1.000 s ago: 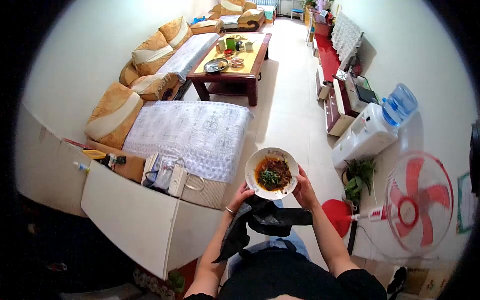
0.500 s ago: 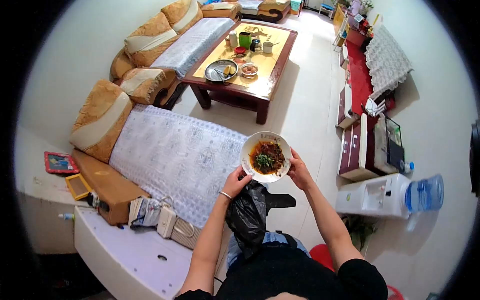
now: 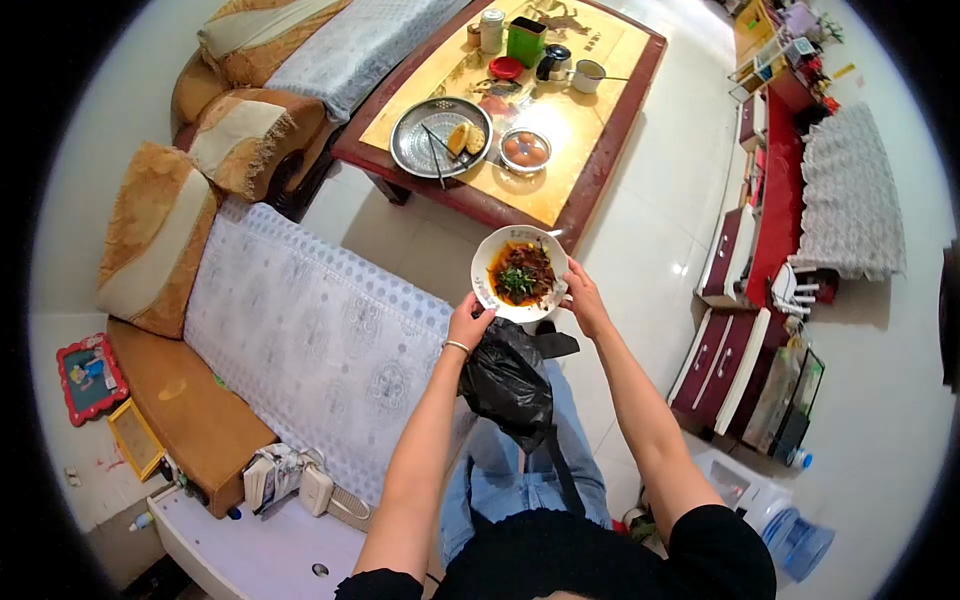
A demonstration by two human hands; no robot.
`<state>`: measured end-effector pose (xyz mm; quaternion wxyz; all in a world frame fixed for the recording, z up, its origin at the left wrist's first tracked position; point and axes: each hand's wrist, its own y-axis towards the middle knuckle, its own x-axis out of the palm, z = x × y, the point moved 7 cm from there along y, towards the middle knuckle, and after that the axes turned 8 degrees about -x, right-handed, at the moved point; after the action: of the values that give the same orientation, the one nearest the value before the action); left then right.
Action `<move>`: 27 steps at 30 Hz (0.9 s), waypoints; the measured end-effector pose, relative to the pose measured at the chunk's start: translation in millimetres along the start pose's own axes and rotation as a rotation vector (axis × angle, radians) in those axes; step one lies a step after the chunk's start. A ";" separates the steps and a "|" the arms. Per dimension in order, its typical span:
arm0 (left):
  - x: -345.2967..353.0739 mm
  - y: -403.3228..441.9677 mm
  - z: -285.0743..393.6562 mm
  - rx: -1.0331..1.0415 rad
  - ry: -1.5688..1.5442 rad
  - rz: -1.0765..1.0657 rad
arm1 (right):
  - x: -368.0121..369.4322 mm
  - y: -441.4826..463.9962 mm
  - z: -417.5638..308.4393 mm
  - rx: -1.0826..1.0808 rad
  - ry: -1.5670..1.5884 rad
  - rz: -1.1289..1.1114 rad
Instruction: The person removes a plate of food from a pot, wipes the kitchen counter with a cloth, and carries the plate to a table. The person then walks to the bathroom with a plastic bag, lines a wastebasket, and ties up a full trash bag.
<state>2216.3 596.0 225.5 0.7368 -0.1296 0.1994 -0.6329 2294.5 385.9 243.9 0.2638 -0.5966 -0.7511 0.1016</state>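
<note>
Between my two hands I carry a white patterned plate point(image 3: 490, 240) of dark food in reddish oil, topped with chopped green herbs point(image 3: 516, 283). My left hand point(image 3: 468, 322) grips its lower left rim, and my right hand point(image 3: 584, 300) grips the right rim. A black plastic bag point(image 3: 508, 385) hangs below the plate, close to my left hand; what is inside it is hidden. Just beyond the plate stands the low wooden table point(image 3: 350, 150).
On the table are a round metal tray point(image 3: 415, 150) with chopsticks and yellow food, a bowl of eggs point(image 3: 525, 150), a green container point(image 3: 526, 40) and a pot point(image 3: 587, 77). A covered sofa point(image 3: 320, 310) lies left; cabinets point(image 3: 705, 370) and a water dispenser point(image 3: 740, 480) stand right.
I have moved forward with the plate, so the table is nearer and larger in view. The water dispenser has slid toward the lower right. Both hands keep their grip.
</note>
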 end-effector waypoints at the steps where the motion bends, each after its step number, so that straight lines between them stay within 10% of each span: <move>1: -0.7 17.6 -11.6 -0.052 -0.003 0.020 | -1.1 19.7 3.4 0.010 -0.003 -0.009; 27: -8.7 134.8 -90.7 -0.333 0.155 0.207 | -8.0 212.2 76.6 0.323 -0.302 -0.232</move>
<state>2292.4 632.5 86.5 0.7487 -0.1793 0.3694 -0.5205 2434.9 447.5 78.1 0.2505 -0.4346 -0.8195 0.2772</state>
